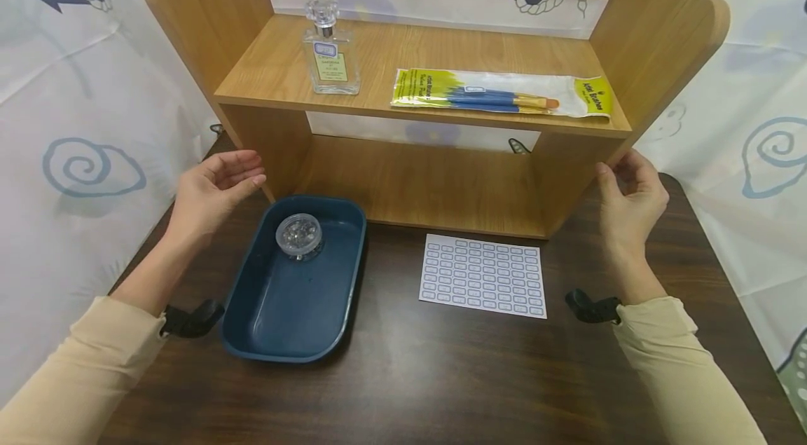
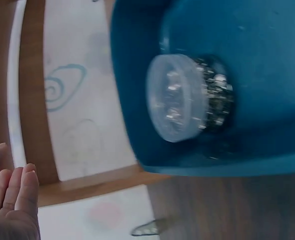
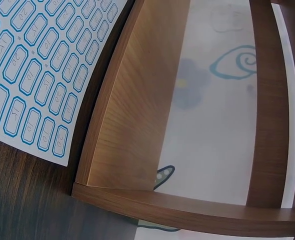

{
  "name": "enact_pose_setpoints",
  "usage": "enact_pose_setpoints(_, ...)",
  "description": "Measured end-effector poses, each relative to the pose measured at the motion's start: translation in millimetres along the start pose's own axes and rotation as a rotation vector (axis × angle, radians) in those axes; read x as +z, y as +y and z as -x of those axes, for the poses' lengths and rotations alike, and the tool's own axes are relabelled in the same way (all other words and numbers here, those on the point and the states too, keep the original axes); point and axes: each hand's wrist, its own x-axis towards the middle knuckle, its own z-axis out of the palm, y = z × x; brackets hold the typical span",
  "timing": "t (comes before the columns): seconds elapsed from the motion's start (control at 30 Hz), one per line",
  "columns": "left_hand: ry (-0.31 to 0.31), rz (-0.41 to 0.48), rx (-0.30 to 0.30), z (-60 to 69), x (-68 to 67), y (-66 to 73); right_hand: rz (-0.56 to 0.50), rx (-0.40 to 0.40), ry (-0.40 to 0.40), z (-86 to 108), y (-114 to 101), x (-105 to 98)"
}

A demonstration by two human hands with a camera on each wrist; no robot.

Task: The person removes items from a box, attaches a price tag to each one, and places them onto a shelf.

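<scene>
Wooden shelf (image 1: 435, 182), "Artist Brushes" packet (image 1: 501, 94), numbered labels (image 1: 483, 275)

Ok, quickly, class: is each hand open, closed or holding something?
Left hand: open, holding nothing.
Right hand: fingers bent by the shelf; whether it grips cannot be told.

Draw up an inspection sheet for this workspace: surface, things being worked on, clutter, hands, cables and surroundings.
Surface: dark wood-grain table.
Job's things: wooden shelf standing on the table; on its upper board, an upright glass bottle and a brush packet lying flat.
Clutter: no stray litter seen; blue tray holding a lidded jar, and a label sheet to its right, both in front of the shelf.
Hands: left hand relaxed beside the shelf's left side; right hand at its right side, contact unclear.
Cables: nothing seen.
Surroundings: patterned white cloth behind and at the sides.
</scene>
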Motion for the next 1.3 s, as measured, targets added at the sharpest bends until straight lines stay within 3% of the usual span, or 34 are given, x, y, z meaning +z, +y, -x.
enact_pose_setpoints(0.17, -0.038, -0.096, -0.065, 5.1, -2.3, -16.4, -0.04, -0.005, 0.002, 2.4, -6.2, -1.2)
enact_pose_setpoints(0.37, -0.075, -0.138, -0.107, 8.5, -5.7, -30.7, -0.122, 0.021, 0.05, 2.5, 0.0, -2.8)
enact_pose_setpoints(0.57, -0.113, -0.153, -0.116, 9.3, -8.5, -43.4, -0.374, 0.025, 0.164, 6.2, 4.3, -2.7)
enact_pose_setpoints(0.73, -0.137, -0.184, -0.137, 10.2, -9.4, -52.0, -0.506, -0.031, 0.175, 17.7, -2.8, 1.3)
enact_pose_setpoints(0.97, -0.177, -0.194, -0.158, 12.4, -10.0, -58.2, -0.525, -0.041, 0.056, 39.4, -15.1, 16.8)
enact_pose_setpoints(1.3, -0.24, -0.206, -0.165, 13.5, -9.5, -65.8, -0.364, -0.057, -0.186, 69.8, -22.2, 43.3)
